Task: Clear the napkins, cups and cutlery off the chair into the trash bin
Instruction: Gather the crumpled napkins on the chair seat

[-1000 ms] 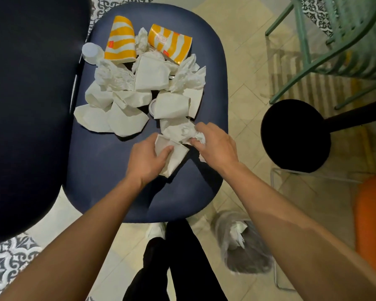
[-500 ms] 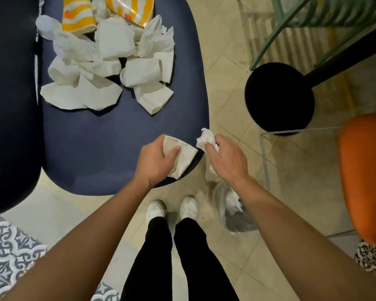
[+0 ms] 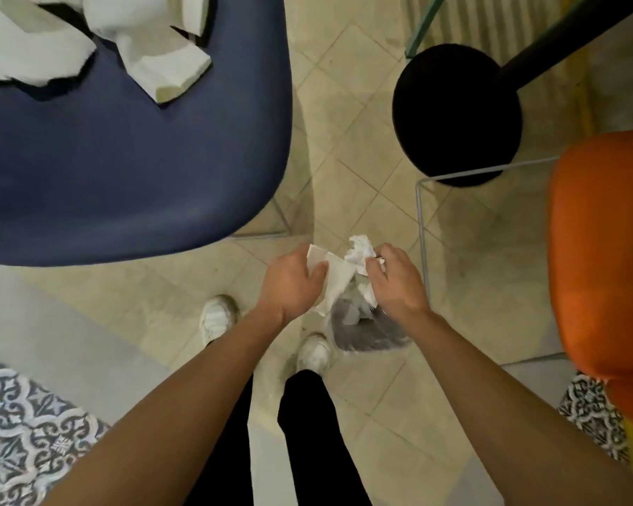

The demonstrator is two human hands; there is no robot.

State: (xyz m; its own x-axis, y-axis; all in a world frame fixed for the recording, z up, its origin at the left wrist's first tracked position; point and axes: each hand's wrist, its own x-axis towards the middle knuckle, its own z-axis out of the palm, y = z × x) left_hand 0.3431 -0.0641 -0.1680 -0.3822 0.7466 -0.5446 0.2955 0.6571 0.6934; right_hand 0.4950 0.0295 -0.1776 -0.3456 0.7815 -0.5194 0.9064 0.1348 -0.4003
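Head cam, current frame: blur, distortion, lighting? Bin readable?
Head view: soft overall, the white paper litter on the navy chair smeared most; the wide lens stretches the forearms toward the corners; dim warm light; the trash bin reads as murky grey, rim unclear.

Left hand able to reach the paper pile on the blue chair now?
Probably not yet: the left hand grips a folded paper over the bin. Once that drops, the bare chair seat leaves the paper pile open.

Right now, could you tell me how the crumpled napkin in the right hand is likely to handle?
The crumpled napkin looks soft and light: the right hand pinches it easily. It is probably floppy, given its irregular crumpled folds. It may drift rather than drop straight into the trash bin.
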